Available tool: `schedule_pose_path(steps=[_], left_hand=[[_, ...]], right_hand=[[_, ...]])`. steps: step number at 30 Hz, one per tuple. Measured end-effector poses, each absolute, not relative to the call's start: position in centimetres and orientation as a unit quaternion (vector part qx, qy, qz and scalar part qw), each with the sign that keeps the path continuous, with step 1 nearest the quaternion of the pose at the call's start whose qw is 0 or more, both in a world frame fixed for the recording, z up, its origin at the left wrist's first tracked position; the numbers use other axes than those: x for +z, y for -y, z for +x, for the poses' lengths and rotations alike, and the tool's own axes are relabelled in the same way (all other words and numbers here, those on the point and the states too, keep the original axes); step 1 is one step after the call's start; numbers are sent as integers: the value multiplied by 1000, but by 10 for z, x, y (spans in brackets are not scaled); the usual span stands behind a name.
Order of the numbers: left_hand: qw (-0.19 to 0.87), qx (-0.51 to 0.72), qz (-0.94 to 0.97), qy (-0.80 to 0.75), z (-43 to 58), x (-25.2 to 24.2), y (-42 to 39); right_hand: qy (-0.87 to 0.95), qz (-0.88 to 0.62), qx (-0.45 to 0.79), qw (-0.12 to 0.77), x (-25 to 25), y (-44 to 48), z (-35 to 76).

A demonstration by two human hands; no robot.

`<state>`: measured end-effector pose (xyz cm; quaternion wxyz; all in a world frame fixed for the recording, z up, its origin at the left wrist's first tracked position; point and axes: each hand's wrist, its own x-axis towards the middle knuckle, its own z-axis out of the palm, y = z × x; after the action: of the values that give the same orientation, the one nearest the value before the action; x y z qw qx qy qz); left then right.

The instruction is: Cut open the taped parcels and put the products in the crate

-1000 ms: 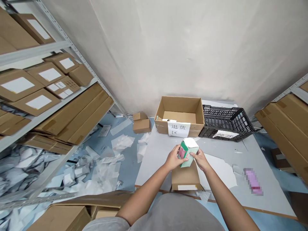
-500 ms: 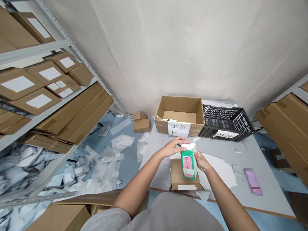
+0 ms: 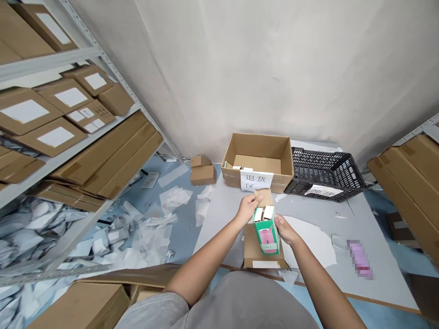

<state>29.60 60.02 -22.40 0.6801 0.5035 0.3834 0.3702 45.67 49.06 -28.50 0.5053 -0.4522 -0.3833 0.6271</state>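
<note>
Both my hands grip a green and white carton (image 3: 266,236) with a pink picture on its front. My left hand (image 3: 247,209) is at the carton's upper left, its fingers against an upright tan cardboard flap (image 3: 263,197). My right hand (image 3: 284,230) presses on the carton's right side. Two white pieces (image 3: 264,213) show at the carton's top. Under the carton lies a brown cardboard box (image 3: 254,246) with a white label (image 3: 266,264) at its near edge. The carton hides most of that box's top.
A grey work table (image 3: 219,230) holds an open cardboard box (image 3: 257,155) with a paper sign (image 3: 256,181), a black plastic crate (image 3: 325,173), and a blurred pink item (image 3: 360,259). Small boxes (image 3: 202,170) stand beyond the table. Shelves of cartons (image 3: 68,109) rise at left above scattered packaging (image 3: 113,237).
The carton has turned from tilted to nearly upright. Its plain white top has given way to two white pieces, and a tan flap now stands above it. My hands stay on the carton.
</note>
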Motion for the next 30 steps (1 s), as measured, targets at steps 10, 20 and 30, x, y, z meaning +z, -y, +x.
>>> schedule_pose_path(steps=[10, 20, 30], left_hand=[[599, 410, 549, -415, 287, -216, -600], [512, 245, 709, -417, 267, -187, -582], [669, 285, 627, -280, 257, -187, -604]], right_hand=[[449, -523, 508, 517, -268, -484, 447], [470, -555, 426, 538, -283, -484, 455], [394, -543, 447, 592, -290, -481, 453]])
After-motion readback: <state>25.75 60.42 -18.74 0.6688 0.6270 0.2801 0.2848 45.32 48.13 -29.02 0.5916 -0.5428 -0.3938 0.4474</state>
